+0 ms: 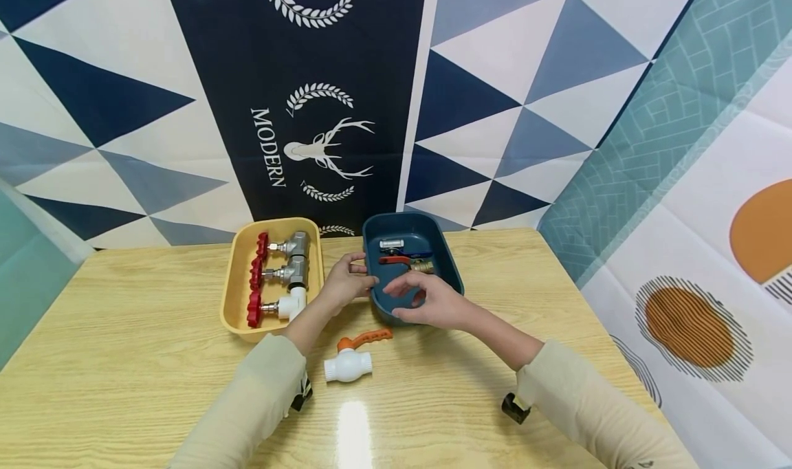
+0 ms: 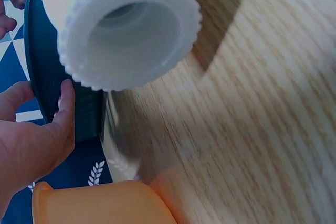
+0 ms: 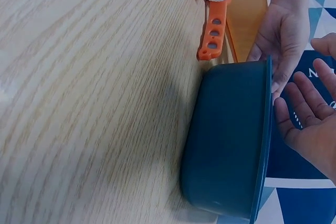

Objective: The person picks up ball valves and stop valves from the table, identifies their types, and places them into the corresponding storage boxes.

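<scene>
My left hand (image 1: pixel 348 280) grips the left wall of a dark blue plastic bin (image 1: pixel 445 249), thumb and fingers on either side of the rim. Over the bin's near part hovers my right hand (image 1: pixel 433 300), its fingers loosely bent and nothing between them. Inside the bin lie a brass ball valve with a red lever (image 1: pixel 396 259) and a smaller valve with a blue handle (image 1: pixel 391 245). On the table in front, a white plastic ball valve (image 1: pixel 348 366) rests with its orange handle (image 3: pixel 213 32) pointing toward the bin.
To the left stands a yellow bin (image 1: pixel 230 304) holding several valves with red handwheels (image 1: pixel 255 309), two metal and one white. Both bins sit near the back edge of the wooden table (image 1: pixel 155 359), against a patterned cloth backdrop (image 1: pixel 328 111).
</scene>
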Motion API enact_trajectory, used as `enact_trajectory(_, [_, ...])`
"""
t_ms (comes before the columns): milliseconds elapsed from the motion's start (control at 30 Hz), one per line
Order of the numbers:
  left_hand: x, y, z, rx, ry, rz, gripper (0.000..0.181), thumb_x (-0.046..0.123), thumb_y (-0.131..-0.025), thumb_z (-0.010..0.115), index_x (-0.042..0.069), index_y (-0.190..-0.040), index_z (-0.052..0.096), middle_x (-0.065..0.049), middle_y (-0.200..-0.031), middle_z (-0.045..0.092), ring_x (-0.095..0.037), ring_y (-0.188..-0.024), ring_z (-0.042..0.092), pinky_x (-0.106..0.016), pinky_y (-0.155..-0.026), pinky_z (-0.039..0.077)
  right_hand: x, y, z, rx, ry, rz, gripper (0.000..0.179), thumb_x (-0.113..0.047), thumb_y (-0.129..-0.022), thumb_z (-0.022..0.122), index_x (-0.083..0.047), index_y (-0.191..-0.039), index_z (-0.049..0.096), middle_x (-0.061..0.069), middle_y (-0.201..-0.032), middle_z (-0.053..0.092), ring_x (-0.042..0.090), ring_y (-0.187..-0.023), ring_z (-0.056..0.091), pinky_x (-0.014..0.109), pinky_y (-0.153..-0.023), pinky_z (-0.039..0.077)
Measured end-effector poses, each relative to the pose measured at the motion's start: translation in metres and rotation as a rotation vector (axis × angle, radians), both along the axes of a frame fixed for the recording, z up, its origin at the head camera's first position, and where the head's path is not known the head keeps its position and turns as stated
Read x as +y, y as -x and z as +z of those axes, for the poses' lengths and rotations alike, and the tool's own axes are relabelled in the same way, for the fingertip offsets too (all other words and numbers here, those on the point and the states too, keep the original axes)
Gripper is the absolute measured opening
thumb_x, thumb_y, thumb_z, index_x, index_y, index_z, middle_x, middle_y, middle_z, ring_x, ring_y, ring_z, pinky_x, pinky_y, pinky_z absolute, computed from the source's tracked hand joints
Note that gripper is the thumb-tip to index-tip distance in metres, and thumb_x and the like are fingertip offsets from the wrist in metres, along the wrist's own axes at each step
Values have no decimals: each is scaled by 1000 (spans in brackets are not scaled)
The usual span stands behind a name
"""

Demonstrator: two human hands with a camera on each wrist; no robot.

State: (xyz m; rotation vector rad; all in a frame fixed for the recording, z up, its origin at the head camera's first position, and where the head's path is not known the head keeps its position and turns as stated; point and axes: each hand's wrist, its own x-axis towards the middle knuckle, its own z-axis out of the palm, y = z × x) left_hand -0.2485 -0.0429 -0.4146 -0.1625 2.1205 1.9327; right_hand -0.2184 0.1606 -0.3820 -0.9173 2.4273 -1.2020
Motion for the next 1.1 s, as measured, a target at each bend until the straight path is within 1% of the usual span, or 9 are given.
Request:
enact_trajectory(100, [0, 1, -3, 8, 2, 13, 61, 0, -84, 65, 5, -139, 37, -22, -124, 47, -22, -87, 60, -39, -82, 57, -1, -1, 0, -3, 7, 6, 36, -21, -84, 70, -10, -117, 61, 10, -111, 62, 26, -104, 56, 47, -85, 50])
enact_trajectory(200, [1, 2, -3, 4, -3, 22, 61, 0, -84, 65, 7, -138, 38, -21, -125, 47, -22, -88, 59, -42, -85, 55, -2, -3, 0, -2, 2, 15, 36, -23, -83, 71, -13, -116, 62, 7, -110, 62, 24, -103, 56, 44, -84, 51])
enact_trajectory(333, [1, 1, -2, -2, -6, 16, 61, 0, -84, 65, 7, -138, 37, -21, -126, 46, -22, -90, 59, -44, -88, 54, -5, -5, -1, 1, -14, 37, 36, -23, -82, 72, -15, -116, 62, 4, -111, 62, 20, -102, 57, 37, -83, 52])
enact_trajectory(467, [1, 1, -3, 2, 2, 13, 60, 1, -85, 64, 6, -138, 37, -22, -126, 46, -23, -91, 59, -43, -87, 54, -7, -9, -1, -6, -16, 64, 38, -22, -82, 72, -14, -118, 60, 4, -114, 61, 21, -104, 56, 36, -84, 52])
enact_trajectory(567, [1, 1, -3, 0, 10, 15, 60, 1, -85, 64, 6, -138, 37, -21, -126, 46, -24, -93, 60, -43, -86, 55, -9, -11, -1, -12, -9, 82, 39, -21, -83, 72, -13, -119, 60, 6, -116, 60, 23, -105, 56, 38, -84, 52])
enact_trajectory(733, [2, 2, -4, 0, 19, 19, 61, 1, -85, 65, 7, -139, 37, -20, -123, 47, -25, -96, 59, -40, -84, 56, -13, -14, -1, -18, 10, 104, 39, -20, -82, 72, -12, -119, 60, 11, -117, 60, 25, -107, 56, 45, -85, 52])
enact_trajectory(867, [2, 3, -4, 2, 21, 20, 61, 1, -84, 65, 6, -139, 37, -19, -122, 47, -25, -95, 59, -39, -82, 57, -17, -16, -2, -10, 19, 121, 40, -19, -82, 73, -11, -118, 60, 12, -117, 61, 29, -108, 56, 45, -85, 52])
enact_trajectory(967, [2, 2, -3, 0, 21, 21, 61, 1, -84, 65, 7, -139, 37, -19, -124, 47, -25, -95, 59, -38, -82, 57, -20, -17, -2, 0, 18, 135, 40, -19, -81, 73, -11, -118, 60, 10, -115, 63, 30, -107, 56, 42, -84, 53])
enact_trajectory(1100, [1, 1, -3, 2, 15, 20, 61, 1, -85, 65, 7, -139, 37, -20, -126, 46, -26, -95, 60, -37, -82, 57, -24, -20, -2, 11, 18, 153, 41, -18, -82, 72, -7, -119, 59, 7, -113, 63, 28, -105, 56, 43, -84, 54])
